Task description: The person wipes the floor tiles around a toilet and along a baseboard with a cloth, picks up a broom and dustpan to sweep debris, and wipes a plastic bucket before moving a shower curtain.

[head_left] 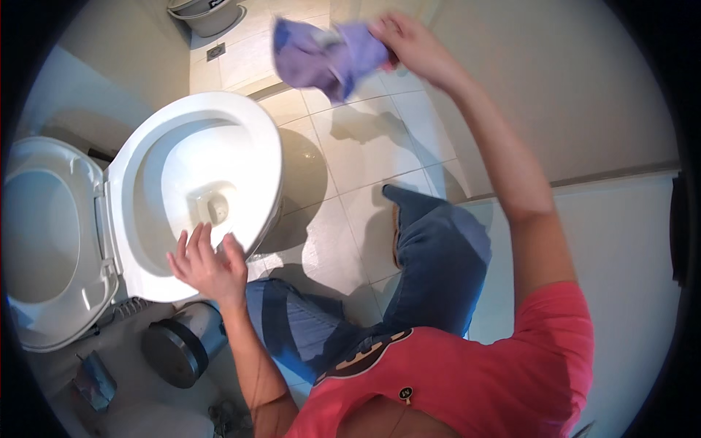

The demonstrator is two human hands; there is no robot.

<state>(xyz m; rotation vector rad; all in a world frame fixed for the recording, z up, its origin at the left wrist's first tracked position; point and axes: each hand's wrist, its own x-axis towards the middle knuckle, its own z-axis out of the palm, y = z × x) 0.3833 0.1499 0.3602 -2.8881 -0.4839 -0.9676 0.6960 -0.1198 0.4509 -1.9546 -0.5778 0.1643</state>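
My right hand (410, 48), arm stretched far forward, grips a crumpled purple cloth (330, 57) by its right end. The cloth hangs in the air above the tiled floor, slightly blurred. Left of it stands a white toilet (252, 124) with the seat raised or absent and the lid (80, 241) tipped back to the left. Over the near rim of the bowl hovers my left hand (210, 269), fingers spread and holding nothing. Whether it touches the rim I cannot tell.
A round bin with a dark lid (174, 353) sits below the toilet, close to my left forearm. Far ahead is a grey bucket (212, 18), with a floor drain (215, 52) nearby. A pale wall (555, 87) rises on the right. Light tiles (358, 146) cover the floor.
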